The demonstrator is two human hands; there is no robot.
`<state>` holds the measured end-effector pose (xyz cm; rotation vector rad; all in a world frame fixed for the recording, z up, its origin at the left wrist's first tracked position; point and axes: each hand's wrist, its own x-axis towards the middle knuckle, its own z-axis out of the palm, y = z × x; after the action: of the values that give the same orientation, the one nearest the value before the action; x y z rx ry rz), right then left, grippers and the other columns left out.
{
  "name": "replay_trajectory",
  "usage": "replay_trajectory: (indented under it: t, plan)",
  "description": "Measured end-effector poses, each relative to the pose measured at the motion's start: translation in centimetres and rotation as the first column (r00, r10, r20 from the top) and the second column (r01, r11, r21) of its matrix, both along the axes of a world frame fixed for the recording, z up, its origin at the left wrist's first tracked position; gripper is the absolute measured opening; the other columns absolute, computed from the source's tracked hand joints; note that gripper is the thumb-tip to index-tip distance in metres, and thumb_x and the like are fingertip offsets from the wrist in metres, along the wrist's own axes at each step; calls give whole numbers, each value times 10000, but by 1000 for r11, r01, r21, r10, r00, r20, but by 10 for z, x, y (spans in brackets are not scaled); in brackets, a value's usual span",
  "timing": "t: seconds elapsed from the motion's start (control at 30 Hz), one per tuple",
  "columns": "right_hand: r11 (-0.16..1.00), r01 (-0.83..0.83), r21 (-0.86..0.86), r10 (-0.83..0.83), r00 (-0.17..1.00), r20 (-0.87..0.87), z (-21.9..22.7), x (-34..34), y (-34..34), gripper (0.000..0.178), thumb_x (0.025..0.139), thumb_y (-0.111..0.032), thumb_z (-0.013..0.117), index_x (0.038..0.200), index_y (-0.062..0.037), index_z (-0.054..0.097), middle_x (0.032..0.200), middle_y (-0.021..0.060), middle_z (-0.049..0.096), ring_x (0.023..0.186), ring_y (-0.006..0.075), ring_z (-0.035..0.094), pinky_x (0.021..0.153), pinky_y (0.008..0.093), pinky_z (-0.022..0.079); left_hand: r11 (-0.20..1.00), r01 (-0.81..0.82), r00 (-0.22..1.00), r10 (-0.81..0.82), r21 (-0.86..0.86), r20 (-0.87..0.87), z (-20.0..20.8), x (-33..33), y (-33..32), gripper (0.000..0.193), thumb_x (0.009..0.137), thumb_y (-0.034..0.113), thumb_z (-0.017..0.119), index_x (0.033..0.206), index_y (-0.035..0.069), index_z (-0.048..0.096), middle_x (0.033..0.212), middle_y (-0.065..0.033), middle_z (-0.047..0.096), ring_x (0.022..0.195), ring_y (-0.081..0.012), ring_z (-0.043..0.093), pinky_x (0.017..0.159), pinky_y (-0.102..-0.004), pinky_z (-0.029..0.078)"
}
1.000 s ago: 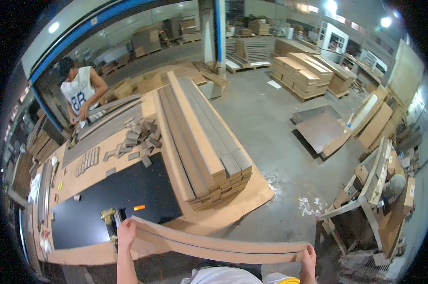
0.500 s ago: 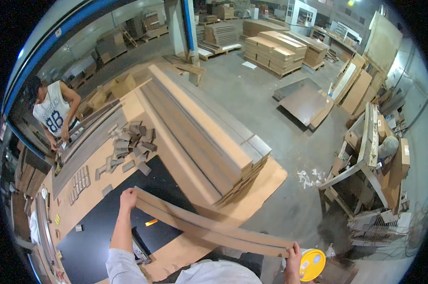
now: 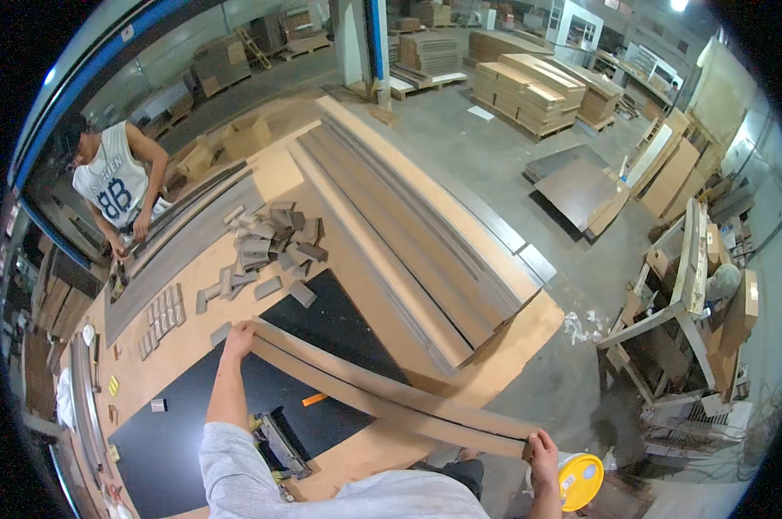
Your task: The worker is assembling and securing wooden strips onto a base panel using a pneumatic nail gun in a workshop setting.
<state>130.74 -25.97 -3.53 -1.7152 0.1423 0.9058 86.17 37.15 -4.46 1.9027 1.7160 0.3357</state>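
A long brown wooden board with a dark groove running lengthwise spans the space in front of me. My left hand is closed around its far-left end, and my right hand grips the near-right end. The board is held over a black panel on the worktable. Beside my left forearm, a nail gun lies on the panel's near edge. An orange strip rests between the nail gun and the board.
A stack of long boards lies beyond the held board, with a pile of small wooden blocks left of it. A co-worker works at the far left. A yellow-lidded bucket stands near my right hand; a wooden rack is farther right.
The view has turned, shifting the surroundings rightward. Both hands keep hold of the board, whose groove now shows more clearly, and more of the nail gun is visible.
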Motion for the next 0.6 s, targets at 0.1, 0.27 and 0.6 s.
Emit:
replay_trajectory:
  t: [0.1, 0.27, 0.6]
  plan:
    - [1000, 6, -26, -4, 995, 96, 27, 7, -2, 379, 965, -180, 660, 1312, -31, 620, 1107, 10, 694, 969, 113, 624, 806, 274, 477, 987, 68, 998, -66, -147, 18, 17, 29, -9, 404, 925, 271, 567, 1190, -8, 693, 1154, -202, 719, 1080, -307, 681, 928, -375, 508]
    - [995, -44, 91, 16, 959, 284, 48, 17, 8, 401, 942, -126, 680, 1317, -7, 601, 1154, 67, 693, 1004, 157, 646, 886, 316, 508, 999, -1, 950, 12, -35, 313, 27, 1, 5, 309, 936, 218, 555, 1123, 27, 712, 1016, -90, 719, 950, -223, 663, 857, -339, 509]
    - [846, 183, 500, -201, 979, -19, 149, 0, -27, 546, 814, -51, 653, 1342, -3, 522, 1076, 109, 654, 948, 229, 654, 808, 360, 555, 991, 11, 376, 119, -132, 919, 180, 139, -5, 328, 1011, 296, 607, 1261, 84, 596, 1080, -41, 669, 865, -158, 646, 757, -301, 545]
